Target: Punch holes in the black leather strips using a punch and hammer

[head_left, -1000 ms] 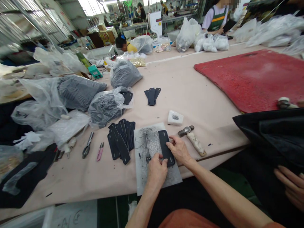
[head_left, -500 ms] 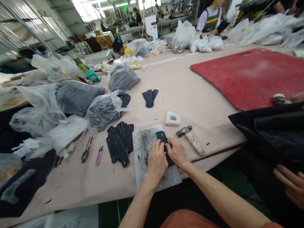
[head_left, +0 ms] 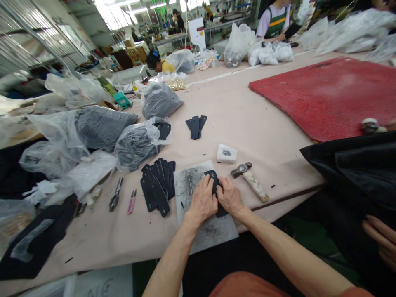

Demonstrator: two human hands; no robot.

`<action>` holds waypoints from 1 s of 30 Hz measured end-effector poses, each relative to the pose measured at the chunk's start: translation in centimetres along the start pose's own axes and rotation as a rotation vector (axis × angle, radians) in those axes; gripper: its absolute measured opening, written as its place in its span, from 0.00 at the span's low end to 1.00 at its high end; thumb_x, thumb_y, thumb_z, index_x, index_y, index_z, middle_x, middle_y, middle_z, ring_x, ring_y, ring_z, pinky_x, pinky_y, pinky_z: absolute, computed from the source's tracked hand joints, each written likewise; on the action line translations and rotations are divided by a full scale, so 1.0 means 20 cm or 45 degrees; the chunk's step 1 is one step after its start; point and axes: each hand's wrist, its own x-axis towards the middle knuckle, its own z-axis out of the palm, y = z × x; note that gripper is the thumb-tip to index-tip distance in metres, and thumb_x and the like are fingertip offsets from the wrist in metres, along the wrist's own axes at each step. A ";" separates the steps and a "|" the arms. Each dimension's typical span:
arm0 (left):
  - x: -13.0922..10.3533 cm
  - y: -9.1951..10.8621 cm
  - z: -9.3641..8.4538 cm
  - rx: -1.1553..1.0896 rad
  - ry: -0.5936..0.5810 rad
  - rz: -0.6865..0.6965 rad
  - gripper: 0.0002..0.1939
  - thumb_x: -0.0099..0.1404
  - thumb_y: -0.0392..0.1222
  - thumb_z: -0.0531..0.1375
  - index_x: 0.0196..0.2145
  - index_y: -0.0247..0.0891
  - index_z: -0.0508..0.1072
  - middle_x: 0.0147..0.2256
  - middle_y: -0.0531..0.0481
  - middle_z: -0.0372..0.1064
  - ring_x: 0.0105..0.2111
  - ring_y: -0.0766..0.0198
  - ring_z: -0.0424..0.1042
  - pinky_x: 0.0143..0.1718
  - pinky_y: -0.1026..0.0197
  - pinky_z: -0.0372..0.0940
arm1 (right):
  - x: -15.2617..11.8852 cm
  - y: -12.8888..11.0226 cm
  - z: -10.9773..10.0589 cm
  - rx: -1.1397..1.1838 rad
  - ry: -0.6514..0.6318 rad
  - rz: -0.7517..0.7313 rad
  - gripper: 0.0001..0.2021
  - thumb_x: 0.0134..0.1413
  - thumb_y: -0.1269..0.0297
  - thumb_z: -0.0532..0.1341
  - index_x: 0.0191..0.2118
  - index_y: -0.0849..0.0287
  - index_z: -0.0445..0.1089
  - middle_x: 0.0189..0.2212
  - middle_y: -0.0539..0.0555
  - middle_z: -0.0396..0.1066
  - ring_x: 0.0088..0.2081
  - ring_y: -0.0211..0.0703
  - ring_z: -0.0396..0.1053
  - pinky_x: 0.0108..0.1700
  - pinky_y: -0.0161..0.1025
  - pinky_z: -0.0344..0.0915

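Observation:
A black slotted strip (head_left: 212, 175) with rounded ends lies on the scuffed white board (head_left: 213, 239) at the table's front edge. My left hand (head_left: 202, 199) bends its fingers down on the strip's left side, closed on it. From the right, my right hand (head_left: 229, 196) pinches the same strip, and the two hands almost touch. Between and under the fingers much of the strip is hidden. A thin metal rod (head_left: 189, 183) rests on the board beside my left hand, partly covered by it. Left of the board lies a fanned pile of similar black strips (head_left: 156, 185).
A hammer (head_left: 253, 185) and a marked white block (head_left: 227, 153) lie right of the board. Pink snips (head_left: 131, 202) and a dark-handled tool (head_left: 115, 196) lie left. Filled plastic bags (head_left: 140, 144) stand behind. A red mat (head_left: 334, 95) and another person's hand (head_left: 382, 235) are at right.
My left hand has slid slightly up and left over the strip and covers more of the rod. My right hand stays by the strip. The whole view has shifted a little.

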 end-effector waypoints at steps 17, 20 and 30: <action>0.03 -0.03 -0.13 -0.086 0.207 -0.168 0.20 0.61 0.31 0.54 0.51 0.35 0.71 0.55 0.38 0.68 0.57 0.52 0.66 0.60 0.47 0.61 | 0.01 -0.03 0.02 -0.134 -0.003 0.078 0.18 0.65 0.61 0.52 0.55 0.54 0.70 0.39 0.54 0.71 0.32 0.39 0.68 0.31 0.35 0.54; -0.01 -0.10 -0.25 -0.026 0.246 -0.559 0.11 0.66 0.40 0.53 0.39 0.37 0.74 0.40 0.40 0.75 0.43 0.52 0.74 0.47 0.51 0.67 | 0.01 -0.03 0.02 -0.127 -0.008 0.090 0.18 0.64 0.61 0.53 0.55 0.54 0.70 0.40 0.55 0.71 0.33 0.40 0.68 0.32 0.36 0.55; -0.10 -0.24 -0.24 -0.345 -0.173 -1.028 0.19 0.55 0.55 0.64 0.17 0.40 0.67 0.14 0.50 0.64 0.21 0.58 0.70 0.24 0.64 0.58 | 0.00 -0.01 0.03 -0.090 0.005 0.088 0.19 0.63 0.60 0.53 0.55 0.57 0.71 0.39 0.58 0.72 0.34 0.42 0.67 0.32 0.37 0.55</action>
